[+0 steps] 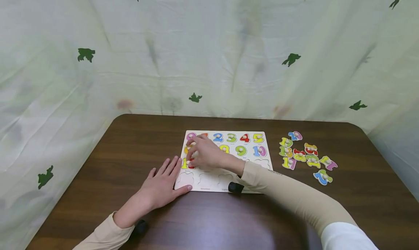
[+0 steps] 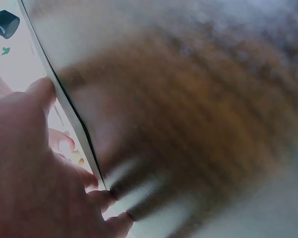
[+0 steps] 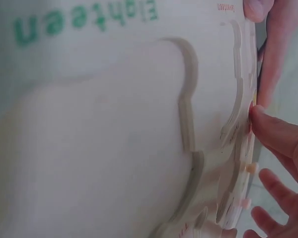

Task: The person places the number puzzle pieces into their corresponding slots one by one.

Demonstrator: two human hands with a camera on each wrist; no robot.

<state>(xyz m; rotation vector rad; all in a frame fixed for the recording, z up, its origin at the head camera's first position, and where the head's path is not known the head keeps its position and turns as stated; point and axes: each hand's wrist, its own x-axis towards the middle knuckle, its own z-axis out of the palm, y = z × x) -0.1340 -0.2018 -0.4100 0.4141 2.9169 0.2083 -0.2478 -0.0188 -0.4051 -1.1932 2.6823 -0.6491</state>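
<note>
A brown table carries a white puzzle board, laid with its long axis across the person, near the middle. Loose number pieces are scattered well apart to the board's right, so they lie nearer the right arm, though that arm is reached across to the board's left side.

The left hand is laid flat with fingers straight, its fingertips touching the board's near left corner and gripping nothing. The right hand is curled over a yellow and red number piece in the board's left column; the piece lies just below the fingertips, but whether it is pinched or only pressed cannot be told.

Empty cut-outs in the near row and the printed green word "Eighteen" are shown by the right wrist view. The board's edge against the blurred tabletop is given by the left wrist view alone.
</note>
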